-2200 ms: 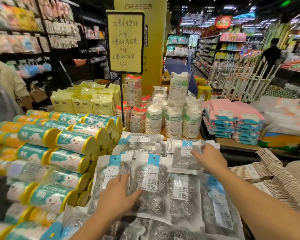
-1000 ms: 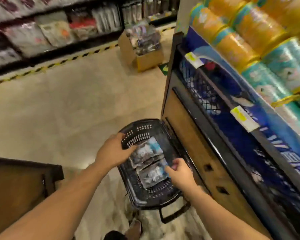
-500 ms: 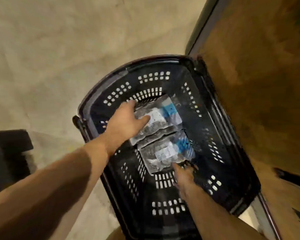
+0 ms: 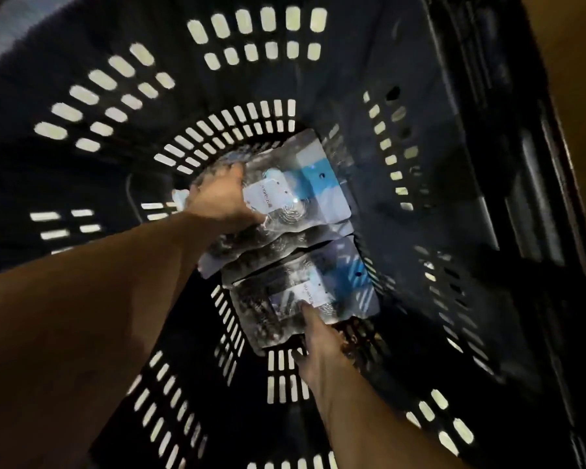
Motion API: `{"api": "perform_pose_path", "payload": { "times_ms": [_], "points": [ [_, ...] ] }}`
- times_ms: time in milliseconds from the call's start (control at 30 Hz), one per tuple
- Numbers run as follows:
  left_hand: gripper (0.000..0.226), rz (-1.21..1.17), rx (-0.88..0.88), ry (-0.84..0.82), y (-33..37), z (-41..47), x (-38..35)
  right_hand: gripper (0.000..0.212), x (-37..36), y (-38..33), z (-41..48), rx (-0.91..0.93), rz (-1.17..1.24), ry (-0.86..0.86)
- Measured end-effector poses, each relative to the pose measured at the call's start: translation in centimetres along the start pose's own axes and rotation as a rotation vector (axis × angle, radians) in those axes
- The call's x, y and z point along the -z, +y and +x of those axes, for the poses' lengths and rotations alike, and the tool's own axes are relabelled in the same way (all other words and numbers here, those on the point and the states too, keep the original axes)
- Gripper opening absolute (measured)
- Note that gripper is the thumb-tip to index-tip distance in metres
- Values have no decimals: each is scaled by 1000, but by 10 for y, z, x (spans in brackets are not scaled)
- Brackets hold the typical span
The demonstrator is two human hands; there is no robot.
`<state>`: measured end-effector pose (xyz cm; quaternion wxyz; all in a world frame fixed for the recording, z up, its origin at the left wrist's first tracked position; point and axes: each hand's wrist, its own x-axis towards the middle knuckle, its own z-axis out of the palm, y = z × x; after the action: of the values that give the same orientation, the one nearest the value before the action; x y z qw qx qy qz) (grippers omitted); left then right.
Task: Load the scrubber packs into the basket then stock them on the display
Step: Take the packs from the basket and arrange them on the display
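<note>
- Change: a second ago both packs were held over the black slotted plastic basket [image 4: 437, 164]. Now they sit at its bottom and the camera has dropped right inside the rim.
- Far scrubber pack [image 4: 305, 191], a clear bag of steel-wool scourers with a blue header: flat on the basket floor against the far slotted wall, header to the right.
- Near scrubber pack [image 4: 332, 286], same type: just beside it on the near side, edges touching or slightly overlapped; can't tell which.
- Left hand [image 4: 217, 201]: lying over the far pack's left end. Too blurred to tell whether the fingers grasp it or have let go.
- Right hand [image 4: 322, 346]: thumb [image 4: 307, 313] on top of the near pack's near edge, other fingers down at that edge. Reads as a pinch, not released.
- Meaning: this pair is effectively loaded. Judged next: let go, withdraw both arms, fetch more packs. Stocking on the display not started.
- Risk: low; the slick bags could slide.
</note>
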<state>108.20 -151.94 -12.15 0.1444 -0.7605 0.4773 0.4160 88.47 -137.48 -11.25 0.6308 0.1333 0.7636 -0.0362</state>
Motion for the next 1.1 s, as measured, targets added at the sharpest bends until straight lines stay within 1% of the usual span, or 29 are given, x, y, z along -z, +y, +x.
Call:
{"api": "perform_pose_path", "payload": {
  "times_ms": [67,167,200,300,333,400,433,533,600,667,733,833,900,967,1000,1033,1067,1100],
  "points": [
    [110,15,-9,37,-1,1,-2,60,2,1,2,-11,-19,-39],
    [105,46,-16,50,-1,1,0,71,4,1,4,-58,5,20],
    [99,47,-27,41,-1,1,1,72,3,2,7,-38,8,23],
    [70,45,-109,16,-2,-7,8,71,2,1,-1,19,73,57],
    [65,32,-138,18,-3,-11,12,65,2,0,-4,38,87,58],
    [68,-13,-172,0,-3,-24,21,45,3,-1,-18,77,74,51],
    [72,-41,-165,-20,-2,-32,26,40,3,0,-27,98,63,61],
    [70,-121,-132,-49,0,-64,48,43,7,6,-61,189,51,77],
    [60,-219,-146,-47,1,-92,69,45,13,11,-96,250,30,83],
    [48,-330,-153,-45,0,-127,94,35,23,14,-136,296,-5,96],
    [43,-450,-183,-42,-2,-164,122,31,28,19,-183,358,-29,95],
    [46,-628,-177,-19,3,-229,173,30,38,26,-258,505,-28,75],
    [45,-711,-186,2,9,-278,209,23,46,26,-321,624,-46,48],
    [49,-763,-213,14,12,-325,243,16,57,25,-377,684,-78,8],
    [53,-797,-237,30,12,-348,262,15,65,28,-420,733,-106,-8],
    [53,-837,-254,43,15,-373,283,15,81,33,-447,777,-89,-73],
    [51,-874,-276,64,17,-395,302,14,89,36,-484,745,-127,-76],
    [50,-913,-289,82,22,-419,322,13,84,26,-496,869,-151,-86]
  ]
}}
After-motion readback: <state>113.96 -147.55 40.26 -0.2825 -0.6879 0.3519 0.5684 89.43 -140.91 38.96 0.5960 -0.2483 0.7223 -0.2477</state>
